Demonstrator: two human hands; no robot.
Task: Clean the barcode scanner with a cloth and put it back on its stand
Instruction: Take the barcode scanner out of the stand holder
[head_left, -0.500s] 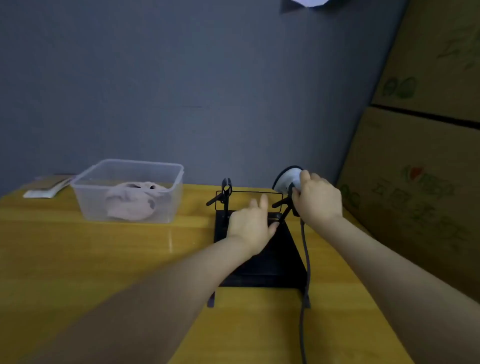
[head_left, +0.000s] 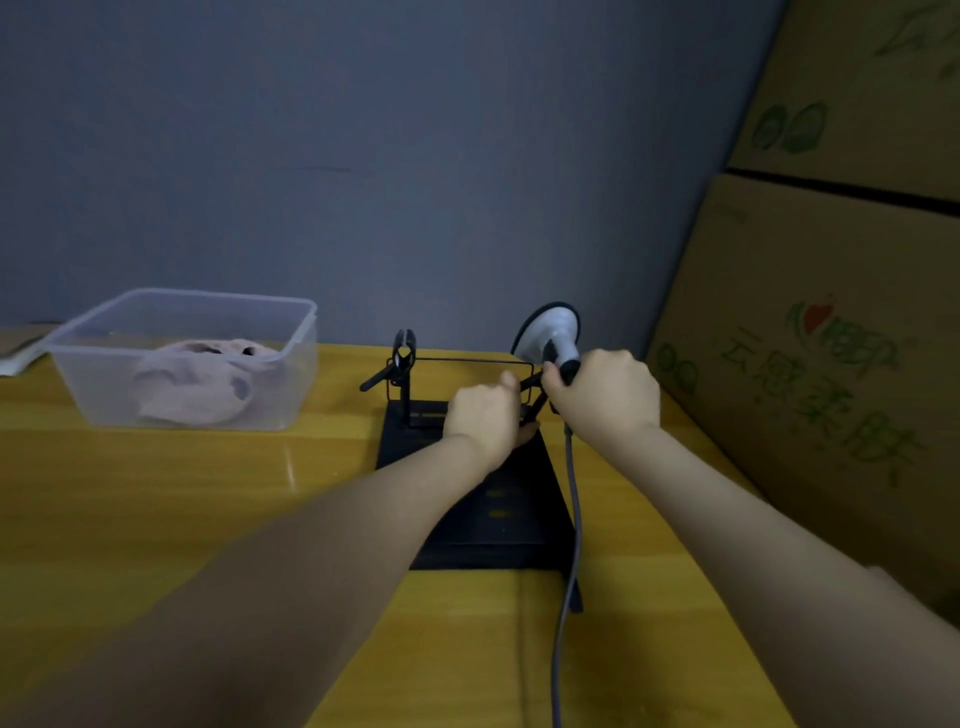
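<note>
A grey and black barcode scanner (head_left: 551, 332) stands with its head up at the right end of a black wire stand (head_left: 467, 525). My right hand (head_left: 605, 397) is closed around the scanner's handle. Its grey cable (head_left: 569, 540) trails toward me along the stand's right side. My left hand (head_left: 485, 415) grips the stand's right clamp and crossbar, just left of the scanner. The stand's left clamp (head_left: 402, 358) is free. A crumpled pinkish cloth (head_left: 200, 384) lies inside a clear plastic tub (head_left: 156, 312) at the left.
The yellow wooden table (head_left: 156, 509) runs to a grey wall behind. Stacked cardboard boxes (head_left: 810, 364) crowd the right side, close to the scanner. Some papers (head_left: 15, 353) lie at the far left edge behind the tub.
My right hand has slid down from the scanner's head to its handle, so the head now shows. My left hand has curled onto the stand's right clamp.
</note>
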